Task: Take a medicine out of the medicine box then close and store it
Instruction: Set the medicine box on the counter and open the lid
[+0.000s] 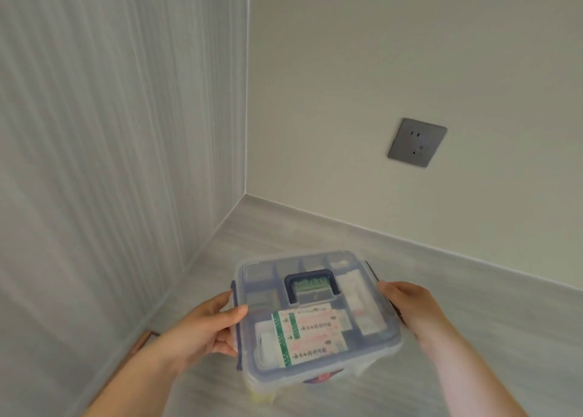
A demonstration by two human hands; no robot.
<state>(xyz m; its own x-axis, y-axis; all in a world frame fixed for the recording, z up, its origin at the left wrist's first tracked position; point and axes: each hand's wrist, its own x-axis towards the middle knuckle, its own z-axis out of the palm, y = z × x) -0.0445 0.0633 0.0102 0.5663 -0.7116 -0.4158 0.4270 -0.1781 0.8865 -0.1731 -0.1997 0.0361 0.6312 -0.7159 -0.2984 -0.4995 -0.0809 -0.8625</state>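
A clear plastic medicine box (372,350) with a blue handle (312,285) and blue side latches is held over a grey counter, its lid down. Through the lid I see white and green medicine packets (304,334) in compartments. My left hand (205,328) grips the box's left side, thumb on the lid. My right hand (410,306) grips its right side. I cannot tell whether the box rests on the counter or hovers just above it.
The grey counter (473,306) runs into a corner between a striped wall on the left and a plain wall behind. A grey wall socket (416,142) sits on the back wall. A brown edge (142,344) shows at the counter's left.
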